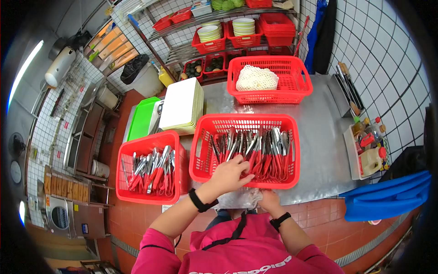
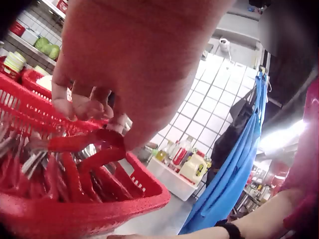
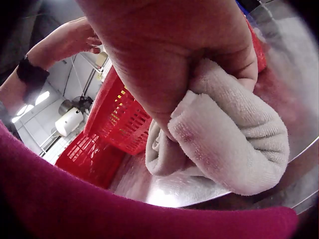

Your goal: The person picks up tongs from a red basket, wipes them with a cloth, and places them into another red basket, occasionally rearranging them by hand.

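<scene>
My left hand (image 1: 228, 174) is over the near edge of a red basket (image 1: 245, 185) packed with red-handled metal tongs (image 1: 267, 160). In the left wrist view its fingers (image 2: 92, 107) curl down, and thumb and fingers pinch the red looped handle of one pair of tongs (image 2: 102, 144), raised at an angle above the others. Low at the table's front edge, my right hand (image 1: 270, 201) grips a folded white towel (image 3: 229, 139), bunched up under the palm beside the basket. A second red basket (image 1: 180, 176) on the left also holds several tongs (image 1: 155, 171).
A stack of white trays (image 1: 181, 105) and a green tray (image 1: 142, 118) are at the table's back left. Behind the tongs stands a red basket (image 1: 292, 93) with a white netted bundle (image 1: 256, 78). Bottles in a white bin (image 1: 358, 155) line the right side.
</scene>
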Available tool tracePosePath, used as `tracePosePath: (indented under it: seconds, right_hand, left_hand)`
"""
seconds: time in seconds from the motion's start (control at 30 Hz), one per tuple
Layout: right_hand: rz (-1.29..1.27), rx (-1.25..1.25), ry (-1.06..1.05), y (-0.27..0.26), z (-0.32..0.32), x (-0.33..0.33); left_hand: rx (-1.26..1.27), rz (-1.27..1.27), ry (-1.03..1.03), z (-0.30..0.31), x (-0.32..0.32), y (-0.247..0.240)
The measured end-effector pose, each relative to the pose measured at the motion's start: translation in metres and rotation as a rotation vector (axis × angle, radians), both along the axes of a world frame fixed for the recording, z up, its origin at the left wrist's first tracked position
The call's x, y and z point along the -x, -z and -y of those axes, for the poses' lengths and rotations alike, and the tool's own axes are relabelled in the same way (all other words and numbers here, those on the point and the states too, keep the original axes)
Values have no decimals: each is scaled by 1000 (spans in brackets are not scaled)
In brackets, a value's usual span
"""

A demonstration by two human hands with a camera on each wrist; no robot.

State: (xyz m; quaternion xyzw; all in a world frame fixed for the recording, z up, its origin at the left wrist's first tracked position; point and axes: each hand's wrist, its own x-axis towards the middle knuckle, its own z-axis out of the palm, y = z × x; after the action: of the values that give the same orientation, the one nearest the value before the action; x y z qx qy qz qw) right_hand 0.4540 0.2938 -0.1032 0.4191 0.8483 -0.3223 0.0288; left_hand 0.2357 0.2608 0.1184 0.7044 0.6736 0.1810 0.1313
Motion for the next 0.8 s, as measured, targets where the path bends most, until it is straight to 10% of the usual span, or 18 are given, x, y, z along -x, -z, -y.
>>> tracePosePath:
  seconds: [0.8]
  right_hand:
    - [-47, 143, -122, -36, 3, -3]
  left_hand:
    - [76, 423, -405, 164, 82, 43]
